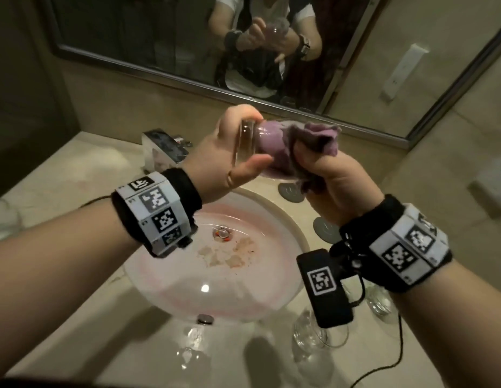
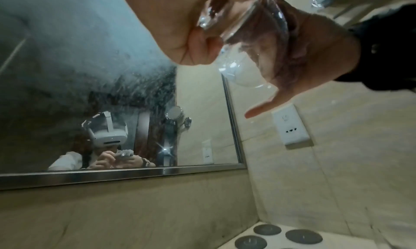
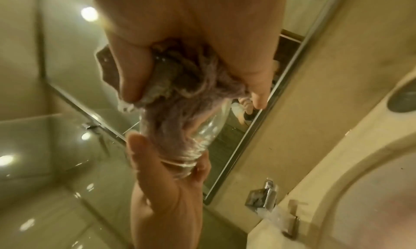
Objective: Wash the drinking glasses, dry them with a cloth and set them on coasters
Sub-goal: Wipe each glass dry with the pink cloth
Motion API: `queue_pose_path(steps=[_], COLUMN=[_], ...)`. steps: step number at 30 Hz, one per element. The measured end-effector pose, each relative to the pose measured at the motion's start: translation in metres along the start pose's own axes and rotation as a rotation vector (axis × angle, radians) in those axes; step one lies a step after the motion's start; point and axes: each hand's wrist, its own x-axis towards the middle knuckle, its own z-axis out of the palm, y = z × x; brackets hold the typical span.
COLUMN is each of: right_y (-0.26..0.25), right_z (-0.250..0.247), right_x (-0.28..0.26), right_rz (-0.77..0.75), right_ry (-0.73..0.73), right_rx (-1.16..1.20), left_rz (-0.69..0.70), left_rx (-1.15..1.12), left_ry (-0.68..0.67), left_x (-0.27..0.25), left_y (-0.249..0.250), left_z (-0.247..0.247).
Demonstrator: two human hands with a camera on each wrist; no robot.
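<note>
**Drying under way, coasters yet to be filled**

While the left hand point(image 1: 229, 161) grips a drinking glass point(image 1: 248, 147) by its base, held sideways in the air above the sink point(image 1: 283, 217), the right hand point(image 1: 336, 186) has its fingers point(image 3: 130, 78) clenched round a purple cloth point(image 1: 313, 141) whose front part is stuffed into the bowl of the glass. By the look of it this is the drying step for this one glass: washing seems done for it, and setting it down is still ahead.

None of the round grey coasters point(image 2: 266, 229) in sight carries a glass. They lie on the far right of the desk point(image 1: 75, 175), beyond the basin, and the head view shows parts of two of them point(image 1: 290, 191) just under the hands. More glasses wait: two or so stand on the near edge of the desk point(image 1: 308, 331), another sits at the far left edge of the view point(image 1: 2, 217). Whether those are washed already I cannot tell, so a good share of the task looks left.

Pale stone makes up the desk, wet and shiny near the front. Pinkish residue and scraps lie around the drain in the white basin. A chrome tap point(image 1: 165, 147) stands on the far left side, a framed mirror point(image 1: 131, 37) runs along the far wall, and white sockets point(image 2: 291, 124) sit on the tiled wall to the right
</note>
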Motion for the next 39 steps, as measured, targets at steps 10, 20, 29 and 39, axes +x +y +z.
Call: queue_pose_path(steps=[10,20,29,39], right_y=[-0.002,-0.011,-0.001,-0.014], right_z=[-0.009,0.013,-0.001,0.010], right_x=[-0.005,0.001,-0.002,0.005], right_rz=[-0.346,0.017,-0.368,0.000], right_ry=[-0.161,0.043,-0.170,0.040], right_rx=[-0.977,-0.006,-1.022,-0.127], left_rz=[-0.876,0.041,-0.902,0.156], left_rx=[-0.835,0.139,-0.825,0.068], left_ry=[-0.267,0.028,-0.287,-0.009], left_x=[0.003,0.003,0.005,0.001], left_y=[0.004,-0.002,0.008,-0.006], left_z=[-0.012,-0.014,-0.018,-0.017])
